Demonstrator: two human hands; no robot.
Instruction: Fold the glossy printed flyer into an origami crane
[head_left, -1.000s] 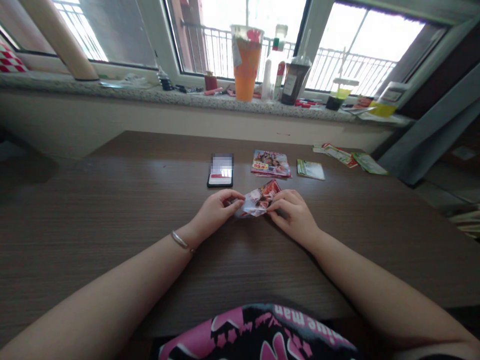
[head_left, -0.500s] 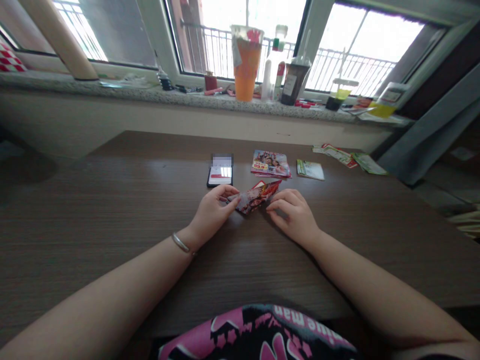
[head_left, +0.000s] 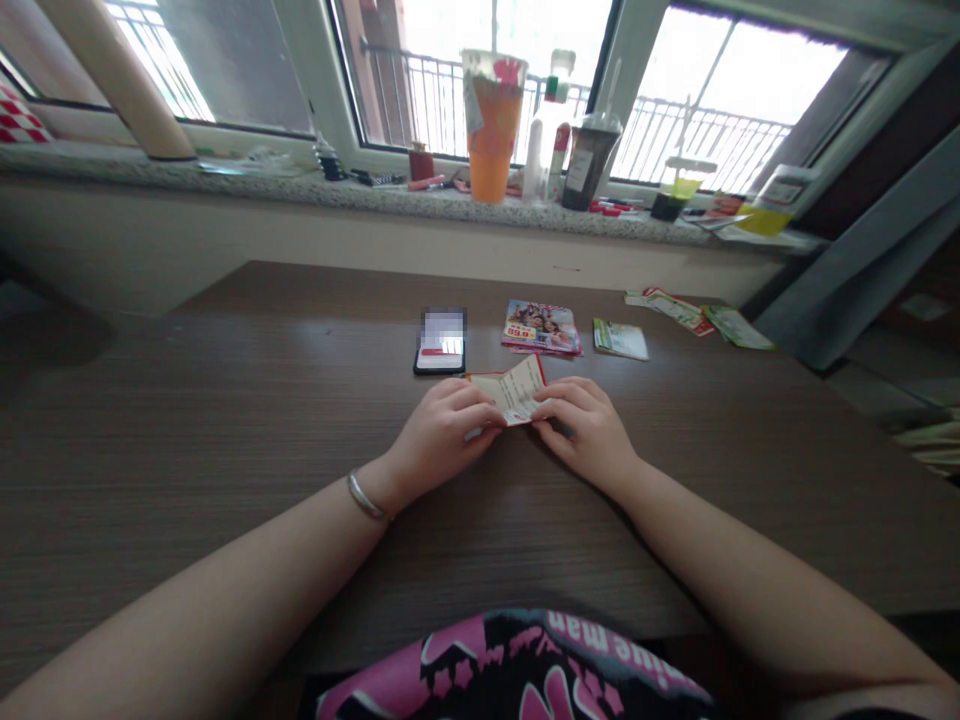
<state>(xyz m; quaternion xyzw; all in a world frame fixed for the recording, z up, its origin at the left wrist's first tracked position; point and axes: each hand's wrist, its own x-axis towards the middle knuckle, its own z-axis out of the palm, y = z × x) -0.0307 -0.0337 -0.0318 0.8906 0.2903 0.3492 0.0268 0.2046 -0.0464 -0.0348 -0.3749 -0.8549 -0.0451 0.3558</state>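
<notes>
A small creased leaflet (head_left: pixel 517 392) lies partly unfolded between my hands, its cream printed side with a red edge facing up. My left hand (head_left: pixel 455 420) covers its left part, fingers curled down with the tips at its lower edge. At the right edge, my right hand (head_left: pixel 585 420) pinches the paper between thumb and fingers. Just beyond my left hand is a phone (head_left: pixel 441 342) with a lit screen. Behind the leaflet rests a small stack of colourful flyers (head_left: pixel 541 326).
To the right of the flyers lie a white and green packet (head_left: pixel 621 339) and several green and red paper strips (head_left: pixel 679 310). Along the stone windowsill (head_left: pixel 360 198) stand a tall orange drink cup (head_left: pixel 493 130), a dark drink cup (head_left: pixel 590 165) and bottles.
The leaflet has turned from its red, picture-covered side to its cream text side and opened along a fold. My left hand has shifted right over it; my right hand has barely moved.
</notes>
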